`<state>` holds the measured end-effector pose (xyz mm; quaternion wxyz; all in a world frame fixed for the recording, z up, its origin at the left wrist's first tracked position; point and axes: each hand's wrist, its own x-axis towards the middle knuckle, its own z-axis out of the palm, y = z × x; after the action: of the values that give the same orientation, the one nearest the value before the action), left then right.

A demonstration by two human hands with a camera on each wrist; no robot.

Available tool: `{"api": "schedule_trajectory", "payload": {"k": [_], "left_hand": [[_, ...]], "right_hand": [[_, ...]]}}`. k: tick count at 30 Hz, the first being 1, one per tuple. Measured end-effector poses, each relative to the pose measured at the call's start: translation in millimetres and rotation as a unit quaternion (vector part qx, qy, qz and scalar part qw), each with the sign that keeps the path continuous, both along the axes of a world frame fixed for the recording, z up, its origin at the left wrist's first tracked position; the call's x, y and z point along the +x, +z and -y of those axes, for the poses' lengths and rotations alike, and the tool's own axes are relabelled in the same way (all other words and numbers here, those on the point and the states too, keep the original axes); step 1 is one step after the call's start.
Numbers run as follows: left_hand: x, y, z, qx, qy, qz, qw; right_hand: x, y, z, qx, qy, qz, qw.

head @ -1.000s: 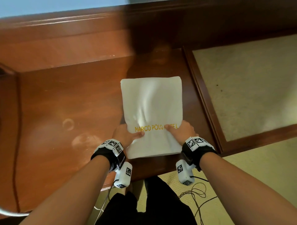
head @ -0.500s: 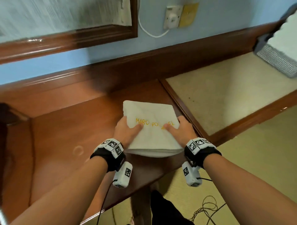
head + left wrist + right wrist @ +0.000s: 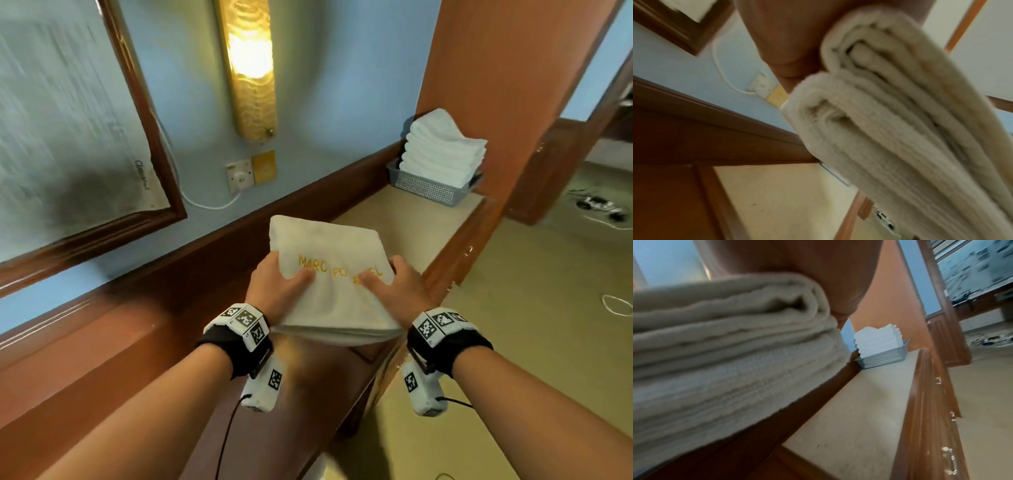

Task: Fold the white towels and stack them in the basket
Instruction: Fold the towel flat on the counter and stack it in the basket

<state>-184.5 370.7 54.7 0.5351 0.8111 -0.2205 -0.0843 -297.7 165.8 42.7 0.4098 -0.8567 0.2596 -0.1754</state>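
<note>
Countertop (image 3: 404, 222), smooth beige set in a glossy brown wooden frame, stretches open between the hands and the perforated grey basket (image 3: 428, 190) at its far end, where a stack of folded white towels (image 3: 442, 150) rises past the rim. A thick, ribbed folded towel (image 3: 329, 298) with yellow lettering, flat on the wood a second ago, is now lifted. Left hand (image 3: 274, 287) and right hand (image 3: 397, 291) pinch its sides, thumbs on top.

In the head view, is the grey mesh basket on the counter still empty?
No: the grey mesh basket already holds a stack of folded white towels that rises well above its rim.
</note>
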Motion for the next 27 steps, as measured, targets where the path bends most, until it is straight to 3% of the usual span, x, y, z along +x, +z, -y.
{"api": "schedule_trajectory", "payload": {"k": [9, 19, 27], "left_hand": [[-6.2, 9.4, 184.9, 0.035, -0.104, 0.029, 0.994], [-16.2, 11.2, 423.2, 0.058, -0.185, 0.049, 0.98], [-17.4, -0.1, 561.8, 0.041, -0.229, 0.047, 0.971]], "right_hand": [[-51.7, 8.5, 153.3, -0.024, -0.124, 0.028, 0.992], [-94.1, 16.5, 360.3, -0.052, -0.202, 0.015, 0.978], [-101.7, 4.2, 488.2, -0.077, -0.253, -0.014, 0.964]]}}
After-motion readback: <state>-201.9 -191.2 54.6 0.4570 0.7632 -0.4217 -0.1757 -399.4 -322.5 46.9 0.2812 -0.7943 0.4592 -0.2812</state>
